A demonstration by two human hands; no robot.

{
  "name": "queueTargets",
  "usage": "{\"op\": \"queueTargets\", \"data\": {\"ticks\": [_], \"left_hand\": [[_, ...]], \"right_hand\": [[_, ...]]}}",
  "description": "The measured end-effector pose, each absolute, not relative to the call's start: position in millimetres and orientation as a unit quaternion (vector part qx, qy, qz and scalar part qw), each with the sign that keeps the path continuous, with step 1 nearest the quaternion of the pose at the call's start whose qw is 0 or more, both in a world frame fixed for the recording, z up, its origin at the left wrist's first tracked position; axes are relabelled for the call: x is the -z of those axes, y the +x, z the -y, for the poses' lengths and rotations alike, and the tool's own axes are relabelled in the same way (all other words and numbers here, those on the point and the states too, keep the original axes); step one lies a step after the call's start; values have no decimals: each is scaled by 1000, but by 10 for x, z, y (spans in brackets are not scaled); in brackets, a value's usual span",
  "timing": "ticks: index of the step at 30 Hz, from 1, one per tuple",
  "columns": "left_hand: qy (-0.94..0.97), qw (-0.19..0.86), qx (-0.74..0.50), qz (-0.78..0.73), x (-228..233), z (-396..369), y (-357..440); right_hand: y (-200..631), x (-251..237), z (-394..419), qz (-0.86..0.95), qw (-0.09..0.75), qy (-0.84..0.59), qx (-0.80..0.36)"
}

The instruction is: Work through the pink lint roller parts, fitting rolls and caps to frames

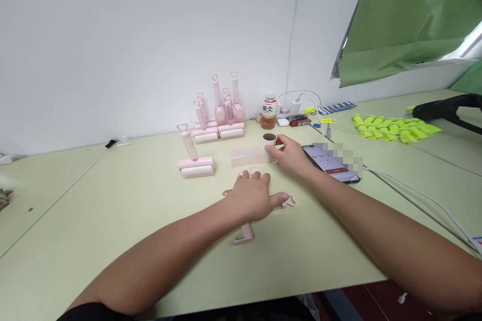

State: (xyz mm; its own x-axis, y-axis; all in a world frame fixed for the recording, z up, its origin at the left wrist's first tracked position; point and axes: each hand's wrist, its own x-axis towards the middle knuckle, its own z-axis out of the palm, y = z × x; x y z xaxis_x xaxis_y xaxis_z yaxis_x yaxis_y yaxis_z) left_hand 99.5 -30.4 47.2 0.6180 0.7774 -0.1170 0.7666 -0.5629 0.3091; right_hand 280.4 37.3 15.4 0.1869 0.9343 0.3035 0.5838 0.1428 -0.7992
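Note:
My right hand (289, 155) pinches an upright white sticky-paper roll (268, 154) with a brown cardboard core. A pale, flat, see-through piece (244, 156) lies just left of the roll. Palm down with fingers spread, my left hand (252, 195) rests over loose pink lint roller parts. Small round pink parts (255, 171) show past its fingertips, a heart-shaped loop (291, 201) by its thumb, and a pink angled piece (244, 234) below its wrist. The rest of these parts is hidden. An assembled pink lint roller (196, 167) stands to the left.
Several more pink lint rollers (218, 120) stand against the wall. Behind the roll is a labelled bottle (268, 111). A phone (331, 163) lies beside my right forearm, near white cables (425, 193). Yellow-green pieces (395, 128) and a black tool (448, 110) lie at the right.

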Motion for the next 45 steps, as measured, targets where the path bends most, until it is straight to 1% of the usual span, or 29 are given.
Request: {"op": "queueTargets", "data": {"ticks": [6, 11, 17, 36, 42, 45], "left_hand": [[884, 184, -10, -429, -457, 252, 985], [889, 169, -15, -425, -438, 222, 960], [892, 155, 14, -424, -487, 214, 924], [894, 133, 18, -427, -496, 205, 841], [906, 114, 4, -408, -483, 149, 845], [917, 75, -32, -392, -556, 21, 810]], "right_hand": [[2799, -159, -361, 609, 444, -625, -202], [2784, -125, -374, 616, 440, -611, -229], [2772, -75, -405, 630, 433, -593, -254], [2783, -70, -413, 632, 408, -617, -231], [2764, -51, -435, 633, 394, -630, -217], [2746, -62, -428, 633, 387, -638, -204]]}}
